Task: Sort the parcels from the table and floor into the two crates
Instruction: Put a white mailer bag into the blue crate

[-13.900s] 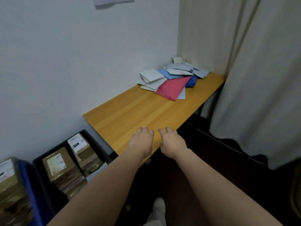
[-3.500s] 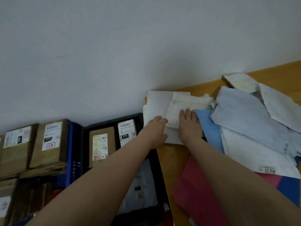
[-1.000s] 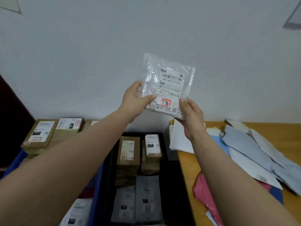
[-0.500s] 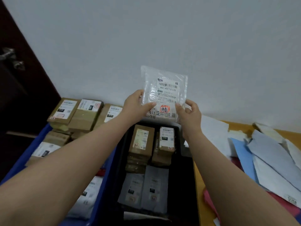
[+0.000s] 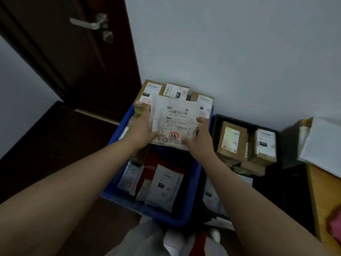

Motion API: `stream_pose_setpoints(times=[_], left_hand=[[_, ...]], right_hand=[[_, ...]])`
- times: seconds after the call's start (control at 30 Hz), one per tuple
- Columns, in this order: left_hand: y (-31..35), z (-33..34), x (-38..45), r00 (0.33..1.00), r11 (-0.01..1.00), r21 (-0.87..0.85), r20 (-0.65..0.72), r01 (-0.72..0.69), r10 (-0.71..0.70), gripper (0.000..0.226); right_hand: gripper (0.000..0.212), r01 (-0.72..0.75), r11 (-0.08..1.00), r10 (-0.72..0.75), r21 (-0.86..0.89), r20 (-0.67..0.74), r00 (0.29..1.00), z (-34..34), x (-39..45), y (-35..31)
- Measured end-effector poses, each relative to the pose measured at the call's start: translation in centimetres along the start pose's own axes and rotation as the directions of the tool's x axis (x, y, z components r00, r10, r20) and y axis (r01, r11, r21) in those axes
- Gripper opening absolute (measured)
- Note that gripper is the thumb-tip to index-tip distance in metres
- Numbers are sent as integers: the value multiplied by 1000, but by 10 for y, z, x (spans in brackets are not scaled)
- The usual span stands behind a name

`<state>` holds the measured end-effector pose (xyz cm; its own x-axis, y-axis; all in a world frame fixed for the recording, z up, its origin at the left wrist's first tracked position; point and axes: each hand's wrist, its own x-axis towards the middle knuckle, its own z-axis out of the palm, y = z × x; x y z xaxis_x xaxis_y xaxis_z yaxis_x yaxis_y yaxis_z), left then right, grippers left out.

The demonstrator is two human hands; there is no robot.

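- Nearest, a blue plastic crate [image 5: 118,197] on the floor already contains several pale mailers.
- Left hand [image 5: 141,131] and right hand [image 5: 200,139] each pinch a bottom corner of a white plastic mailer parcel [image 5: 174,122], held above that crate, label facing up, long axis pointing away.
- Beyond, cardboard boxes [image 5: 153,93] line the wall.
- Right, a black crate [image 5: 245,121] is partly filled; a wooden table [image 5: 324,196] still holds parcels.

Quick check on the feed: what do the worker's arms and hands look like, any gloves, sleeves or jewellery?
Both forearms are bare up to the frame edge, no sleeves in view. The left hand and right hand wear no gloves; no watch, ring or bracelet shows.
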<state>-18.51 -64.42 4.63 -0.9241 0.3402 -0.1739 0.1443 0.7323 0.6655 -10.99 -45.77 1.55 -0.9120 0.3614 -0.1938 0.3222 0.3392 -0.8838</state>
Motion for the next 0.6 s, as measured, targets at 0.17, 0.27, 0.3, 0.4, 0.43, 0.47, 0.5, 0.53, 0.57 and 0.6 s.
stream_pose_setpoints(times=[0.17, 0.27, 0.3, 0.4, 0.43, 0.47, 0.5, 0.53, 0.57, 0.6], left_hand=[[-76, -17, -11, 991, 986, 169, 129, 10, -32, 67], [-110, -5, -18, 963, 951, 308, 252, 15, -97, 25], [-120, 1, -23, 945, 946, 324, 305, 12, -116, 17], [-153, 20, -38, 880, 930, 366, 436, 19, -190, 13], [-165, 29, -41, 853, 920, 390, 473, 21, -220, 14], [-176, 37, -43, 825, 909, 416, 505, 27, -255, 18], [-184, 44, -45, 796, 897, 439, 522, 57, -306, 25], [-196, 53, -42, 774, 887, 453, 527, 93, -351, 34], [-204, 60, -40, 761, 876, 470, 526, 112, -380, 42], [-217, 72, -36, 743, 873, 462, 528, 155, -411, 46]], right_hand=[[54, -16, 984, 44, -179, 152, 987, 83, -18, 14], [45, -56, 961, 120, -270, 224, 967, 110, -28, 32], [42, -80, 950, 157, -302, 240, 958, 117, -32, 40], [38, -141, 918, 262, -370, 301, 917, 138, -45, 67], [38, -154, 910, 290, -385, 324, 901, 144, -50, 78], [38, -168, 901, 317, -400, 344, 884, 153, -53, 89], [37, -181, 892, 343, -414, 357, 869, 163, -55, 100], [37, -192, 883, 364, -428, 368, 856, 173, -55, 111], [36, -199, 878, 379, -435, 378, 844, 185, -54, 122], [36, -209, 876, 392, -435, 389, 834, 197, -52, 132]])
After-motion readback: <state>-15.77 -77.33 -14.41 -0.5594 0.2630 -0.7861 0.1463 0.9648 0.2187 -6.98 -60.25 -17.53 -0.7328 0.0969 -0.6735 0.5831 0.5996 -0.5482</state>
